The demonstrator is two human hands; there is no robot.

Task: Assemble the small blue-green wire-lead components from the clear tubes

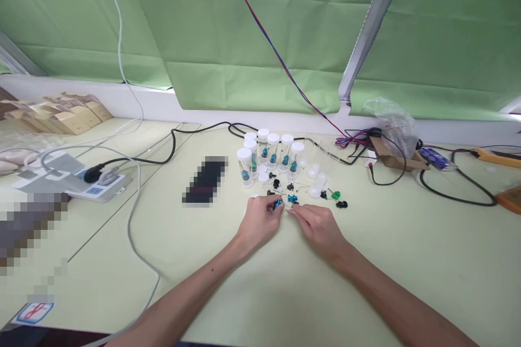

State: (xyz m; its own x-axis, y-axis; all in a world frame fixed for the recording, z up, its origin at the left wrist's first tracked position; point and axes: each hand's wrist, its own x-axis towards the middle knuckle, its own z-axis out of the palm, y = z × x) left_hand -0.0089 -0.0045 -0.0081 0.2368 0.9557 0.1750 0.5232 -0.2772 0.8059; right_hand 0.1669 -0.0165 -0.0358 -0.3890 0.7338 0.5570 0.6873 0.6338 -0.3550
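Observation:
In the head view, my left hand (260, 218) is closed in a pinch on a small blue fitting (277, 203). Facing it, my right hand (321, 225) pinches a thin metal pin (287, 206), whose tip is close to the fitting; I cannot tell whether they touch. Just beyond my fingertips lies a second blue fitting (292, 198). Small black pieces (276, 184) and thin wires are scattered around it. Behind them stand several clear vials with white caps (245, 167), with blue parts inside. Towards the right are an uncapped clear tube (318, 185), a green piece (336, 194) and a black piece (342, 204).
A dark phone-like object (205, 180), blurred, lies left of the vials. A power strip (101, 187) with cables is at far left, near cardboard pieces (69, 114). At back right are an open cardboard box (394, 160), plastic bag (393, 124) and black cables.

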